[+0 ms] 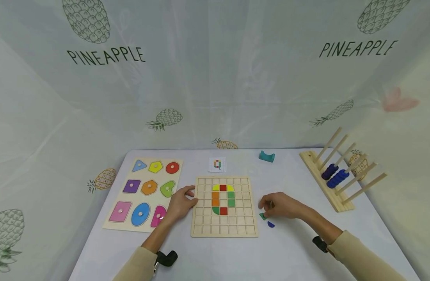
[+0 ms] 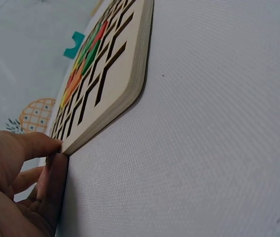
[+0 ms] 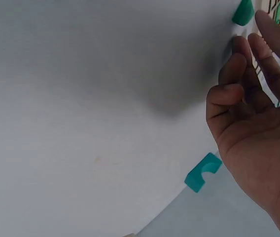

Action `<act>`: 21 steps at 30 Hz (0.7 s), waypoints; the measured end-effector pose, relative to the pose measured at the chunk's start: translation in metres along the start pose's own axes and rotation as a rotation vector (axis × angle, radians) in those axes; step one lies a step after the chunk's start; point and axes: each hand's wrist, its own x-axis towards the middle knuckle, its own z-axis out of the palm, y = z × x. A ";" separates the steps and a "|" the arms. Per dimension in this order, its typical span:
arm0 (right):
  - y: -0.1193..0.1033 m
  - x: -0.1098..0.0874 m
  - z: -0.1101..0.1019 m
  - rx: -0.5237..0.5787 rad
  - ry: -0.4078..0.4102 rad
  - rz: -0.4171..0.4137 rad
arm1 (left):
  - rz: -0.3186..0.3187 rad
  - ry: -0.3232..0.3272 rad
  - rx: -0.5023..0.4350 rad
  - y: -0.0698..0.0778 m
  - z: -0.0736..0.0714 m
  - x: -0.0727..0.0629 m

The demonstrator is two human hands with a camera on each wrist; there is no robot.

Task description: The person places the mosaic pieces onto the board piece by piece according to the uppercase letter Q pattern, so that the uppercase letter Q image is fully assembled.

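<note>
A wooden grid board (image 1: 224,230) lies on the table, with red, yellow, orange and green pieces set in a ring in its cells. My left hand (image 1: 181,203) touches the board's left edge with its fingertips; the left wrist view shows a finger at the board's side. Just right of the board, my right hand (image 1: 279,205) hovers low with its fingers loosely bent and thumb apart. Near its fingertips lies a green piece (image 1: 263,216), which also shows as a green piece (image 3: 243,12) in the right wrist view. A blue half-round piece (image 1: 271,224) lies closer to me.
Behind the board lies a small pattern card (image 1: 217,164). On the left is a shape puzzle board (image 1: 125,205) with knobbed pieces. A teal arched block (image 1: 267,157) stands at the back. At the right stands a wooden peg rack (image 1: 318,179) with dark blue beads.
</note>
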 end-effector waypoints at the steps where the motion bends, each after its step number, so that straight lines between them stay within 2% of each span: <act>1: 0.002 -0.001 0.001 0.008 -0.013 -0.006 | 0.001 -0.001 -0.003 0.000 0.000 0.000; 5: 0.005 -0.004 0.004 0.011 -0.032 -0.011 | 0.001 -0.001 -0.010 0.001 0.000 -0.001; 13: 0.003 -0.003 0.009 -0.077 -0.021 -0.018 | 0.001 0.002 -0.013 0.003 0.000 -0.003; 21: 0.004 -0.003 0.011 -0.077 -0.018 -0.022 | 0.005 0.004 -0.011 0.003 0.000 -0.003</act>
